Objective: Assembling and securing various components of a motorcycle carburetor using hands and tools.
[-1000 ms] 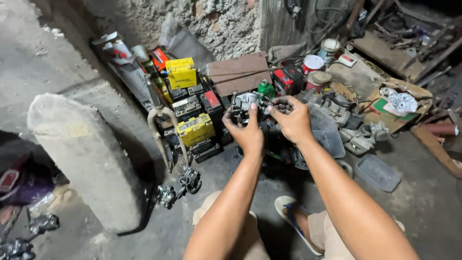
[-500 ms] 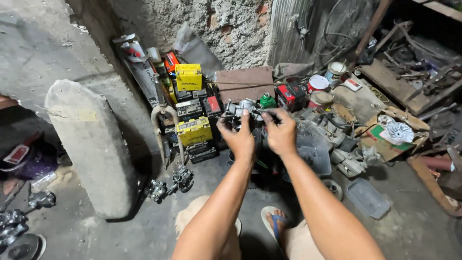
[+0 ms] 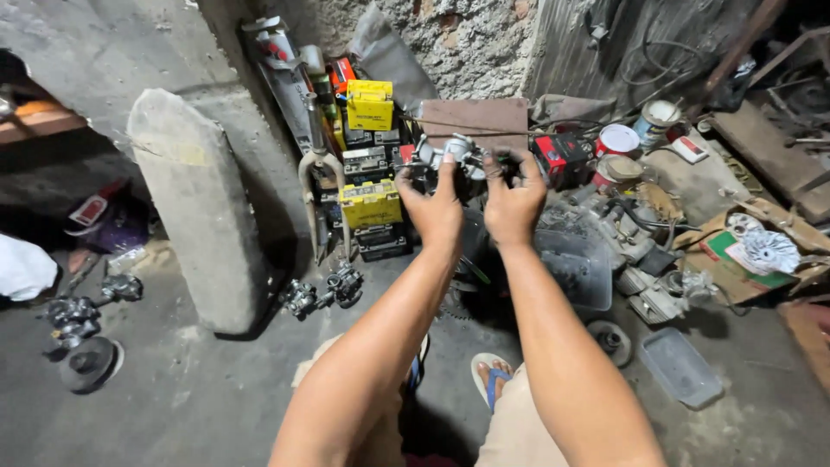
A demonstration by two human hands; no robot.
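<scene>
Both hands, the left hand (image 3: 435, 206) and the right hand (image 3: 513, 204), are clamped on a small grey metal engine part (image 3: 456, 157) raised at arm's length. Just left of them, yellow-topped batteries (image 3: 370, 202) are stacked; right, a clear plastic tub (image 3: 577, 270) sits. No finished step can be told.

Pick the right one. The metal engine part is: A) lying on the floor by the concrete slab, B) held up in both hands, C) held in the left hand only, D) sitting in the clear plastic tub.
B: the left hand and right hand both grip the metal part, raised in front of the batteries.
</scene>
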